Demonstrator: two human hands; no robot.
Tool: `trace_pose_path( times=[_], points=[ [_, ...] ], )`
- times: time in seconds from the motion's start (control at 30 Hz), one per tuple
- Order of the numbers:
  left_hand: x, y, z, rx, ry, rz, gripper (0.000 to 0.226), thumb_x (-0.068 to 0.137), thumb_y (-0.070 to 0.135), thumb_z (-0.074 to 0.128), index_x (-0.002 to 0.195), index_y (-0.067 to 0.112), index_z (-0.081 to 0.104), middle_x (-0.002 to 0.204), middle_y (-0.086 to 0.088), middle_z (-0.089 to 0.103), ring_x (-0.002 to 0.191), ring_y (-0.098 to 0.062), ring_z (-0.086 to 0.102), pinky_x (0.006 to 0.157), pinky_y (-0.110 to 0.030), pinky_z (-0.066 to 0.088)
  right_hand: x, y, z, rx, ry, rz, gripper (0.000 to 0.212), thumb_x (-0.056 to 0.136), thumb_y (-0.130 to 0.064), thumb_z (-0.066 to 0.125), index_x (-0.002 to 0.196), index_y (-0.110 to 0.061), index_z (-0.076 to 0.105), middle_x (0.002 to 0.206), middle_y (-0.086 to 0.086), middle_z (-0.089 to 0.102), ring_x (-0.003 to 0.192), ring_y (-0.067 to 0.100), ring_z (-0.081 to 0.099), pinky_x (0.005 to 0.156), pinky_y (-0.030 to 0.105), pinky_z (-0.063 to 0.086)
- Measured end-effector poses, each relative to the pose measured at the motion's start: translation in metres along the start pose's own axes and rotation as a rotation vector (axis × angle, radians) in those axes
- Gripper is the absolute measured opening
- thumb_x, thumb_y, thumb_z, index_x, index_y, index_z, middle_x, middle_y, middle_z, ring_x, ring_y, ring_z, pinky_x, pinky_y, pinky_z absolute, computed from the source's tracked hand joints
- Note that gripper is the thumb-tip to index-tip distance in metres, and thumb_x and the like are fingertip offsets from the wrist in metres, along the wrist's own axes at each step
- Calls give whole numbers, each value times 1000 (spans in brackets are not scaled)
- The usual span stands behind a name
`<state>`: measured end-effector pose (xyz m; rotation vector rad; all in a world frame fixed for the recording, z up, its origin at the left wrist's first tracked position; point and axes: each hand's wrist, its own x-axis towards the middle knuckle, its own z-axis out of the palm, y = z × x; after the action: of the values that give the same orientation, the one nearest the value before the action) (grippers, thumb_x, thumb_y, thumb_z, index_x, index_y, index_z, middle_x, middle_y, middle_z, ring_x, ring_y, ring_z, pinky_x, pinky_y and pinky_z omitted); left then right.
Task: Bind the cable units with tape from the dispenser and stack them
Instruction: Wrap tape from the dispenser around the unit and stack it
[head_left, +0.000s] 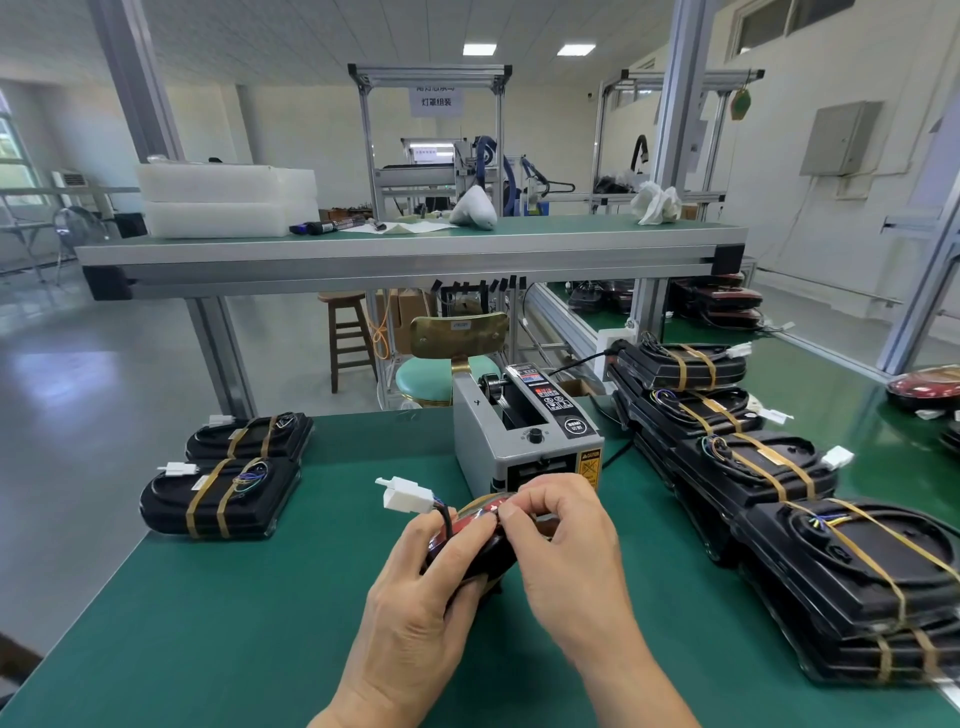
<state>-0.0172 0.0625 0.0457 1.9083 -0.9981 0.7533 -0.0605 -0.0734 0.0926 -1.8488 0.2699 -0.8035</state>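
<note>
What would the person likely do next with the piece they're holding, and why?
Probably draw the tape strip round the unit and press it down. The left hand grips the unit in front of the dispenser, the right hand pinches at its top, seemingly on that strip, and the finished units wear tape bands.

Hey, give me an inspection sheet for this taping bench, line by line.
Surface: green mat, flat.
Job's things: unit in both hands; tape dispenser behind it; two bound units at left; row of stacked bound units at right.
Clutter: markers and crumpled white cloth on the upper shelf.
Grippers: left hand grips the unit; right hand pinches at its top edge.
Cables: white connector on the unit's lead; black power cord behind the dispenser.
Surroundings: wooden stool, chair, aluminium frames.
</note>
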Motion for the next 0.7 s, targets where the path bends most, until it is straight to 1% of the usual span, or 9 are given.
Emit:
trace_pose_path(
  times=[0.1, 0.2, 0.3, 0.4, 0.47, 0.6, 0.7],
  points=[
    [1, 0, 0, 0, -3, -9, 63, 75, 6, 71, 130, 33, 54, 124, 19, 45, 106, 0, 54, 92, -10, 43, 0, 0, 1, -14, 3, -24, 23, 84, -12, 69, 66, -25, 64, 91, -16, 58, 92, -2, 58, 75, 9, 42],
    [0, 1, 0, -5, -7, -11, 70, 73, -1, 77, 130, 32, 55, 123, 18, 46, 109, 0, 53, 94, -10, 42, 0, 1, 1, -4, -2, -14, 25, 85, -11, 69, 65, -25, 63, 92, -14, 58, 93, -4, 56, 74, 5, 40],
    [0, 3, 1, -20, 15, -11, 71, 73, 1, 76, 129, 36, 51, 124, 19, 46, 108, 1, 53, 92, -11, 44, 0, 3, 1, -1, 6, -23, 25, 85, -10, 68, 66, -25, 62, 92, -13, 57, 95, -3, 56, 74, 7, 40],
    [0, 3, 3, -8, 23, -15, 82, 67, -2, 82, 128, 39, 46, 123, 19, 47, 104, 0, 53, 90, -9, 43, 0, 4, 3, 39, 9, -23, 26, 85, -8, 68, 66, -25, 62, 92, -12, 58, 94, -1, 56, 74, 7, 40],
    [0, 1, 4, -4, 23, -11, 85, 65, -5, 84, 127, 38, 46, 123, 18, 47, 103, -3, 54, 90, -10, 44, 1, 4, 3, 61, 7, -16, 26, 85, -7, 67, 66, -24, 62, 92, -12, 58, 94, 0, 57, 73, 8, 41],
    [0, 1, 5, -1, 44, -12, 83, 65, -5, 85, 126, 37, 48, 122, 16, 48, 102, -6, 56, 87, -18, 49, 3, 6, 4, 57, 1, -15, 26, 85, -9, 67, 65, -25, 62, 91, -13, 57, 92, 0, 57, 74, 11, 42],
    [1, 1, 4, -10, 53, -12, 78, 68, 0, 82, 126, 39, 48, 121, 13, 49, 103, -4, 55, 87, -17, 48, 2, 6, 5, 91, 8, -18, 29, 86, -8, 66, 64, -27, 61, 90, -17, 57, 90, 1, 58, 72, 10, 42]
  ],
)
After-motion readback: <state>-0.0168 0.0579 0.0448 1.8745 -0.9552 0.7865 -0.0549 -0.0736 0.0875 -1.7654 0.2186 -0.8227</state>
